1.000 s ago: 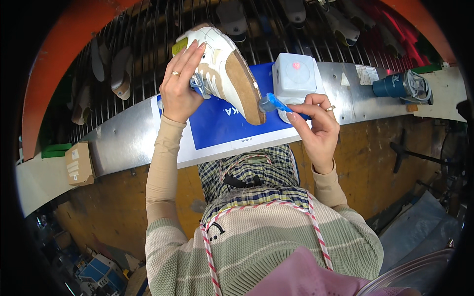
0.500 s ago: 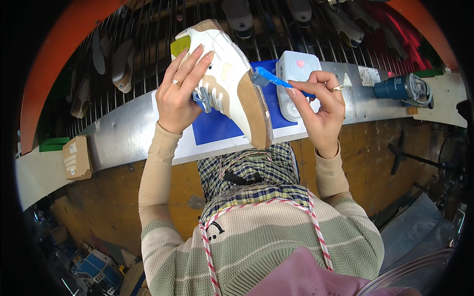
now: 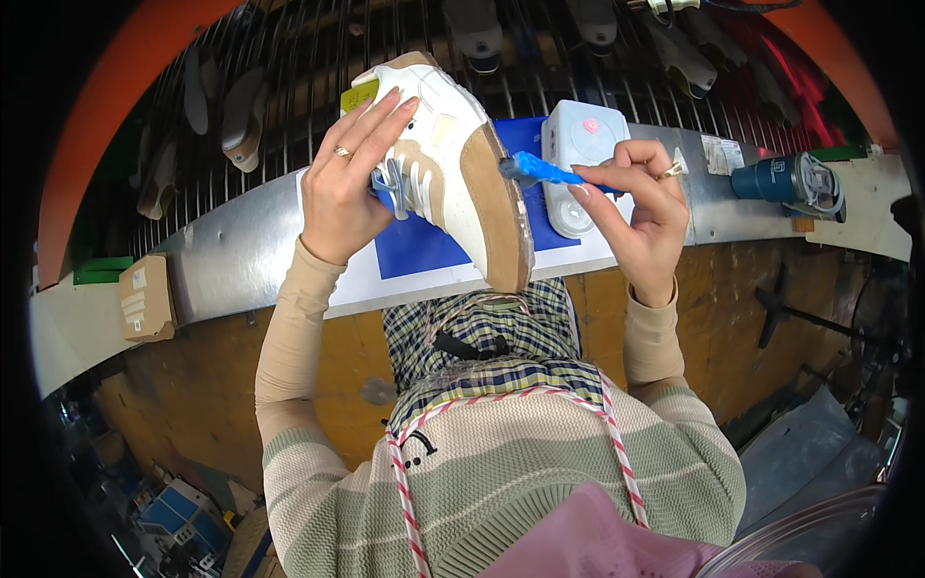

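My left hand [image 3: 345, 197] grips a white and tan sneaker [image 3: 467, 178] through its opening side, fingers spread over the upper near the laces. The shoe is held up on its side, toe pointing toward me, its sole edge facing right. A yellow-green patch shows at its collar. In my right hand [image 3: 644, 214], thumb and fingers pinch a small blue-handled brush [image 3: 551, 172]. Its greyish head is at the sneaker's sole edge; whether it touches cannot be made out. Behind the brush stands a pale blue-white plastic container [image 3: 581, 135] with a round clear part at its near end.
A blue and white sheet [image 3: 424, 255] lies on the metal ledge [image 3: 231, 255] under the shoe. Beyond it, several shoes [image 3: 244, 120] rest on a rack of metal rollers. A blue tumbler [image 3: 771, 180] stands at right, a cardboard box [image 3: 147, 299] at left.
The brush has turned slightly, and its head sits a little lower along the sole edge. My right hand has shifted slightly right. The sneaker's heel end has dipped a little toward me.
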Motion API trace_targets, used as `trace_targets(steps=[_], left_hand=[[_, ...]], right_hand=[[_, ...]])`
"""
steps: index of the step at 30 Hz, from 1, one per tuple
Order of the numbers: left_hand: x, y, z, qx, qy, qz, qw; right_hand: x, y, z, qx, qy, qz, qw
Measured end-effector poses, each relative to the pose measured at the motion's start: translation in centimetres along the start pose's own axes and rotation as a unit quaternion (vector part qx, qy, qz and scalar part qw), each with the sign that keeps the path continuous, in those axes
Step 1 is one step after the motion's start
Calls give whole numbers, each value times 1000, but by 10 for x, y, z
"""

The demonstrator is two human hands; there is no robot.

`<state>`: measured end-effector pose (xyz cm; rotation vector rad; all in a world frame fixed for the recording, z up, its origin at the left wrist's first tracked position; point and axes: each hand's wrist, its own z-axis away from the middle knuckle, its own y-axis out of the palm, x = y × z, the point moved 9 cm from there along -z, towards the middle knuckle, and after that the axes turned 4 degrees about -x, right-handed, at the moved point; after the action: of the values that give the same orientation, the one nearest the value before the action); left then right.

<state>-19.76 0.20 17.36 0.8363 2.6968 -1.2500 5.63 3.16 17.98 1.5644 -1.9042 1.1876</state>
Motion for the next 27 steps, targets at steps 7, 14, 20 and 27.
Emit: trace_targets(steps=[7,14,20,27], left_hand=[[8,2,3,22,-31,37,999],[15,7,14,53,-79,76,993],[13,5,16,56,-62,58,995],[15,3,12,84,-82,75,990]], right_hand=[[10,-6,12,-1,-5,-26,1000],[20,-7,6,6,-30,-40,999],[-7,2,-3,6,57,-56,997],[12,-1,-5,15,-26,-62,998]])
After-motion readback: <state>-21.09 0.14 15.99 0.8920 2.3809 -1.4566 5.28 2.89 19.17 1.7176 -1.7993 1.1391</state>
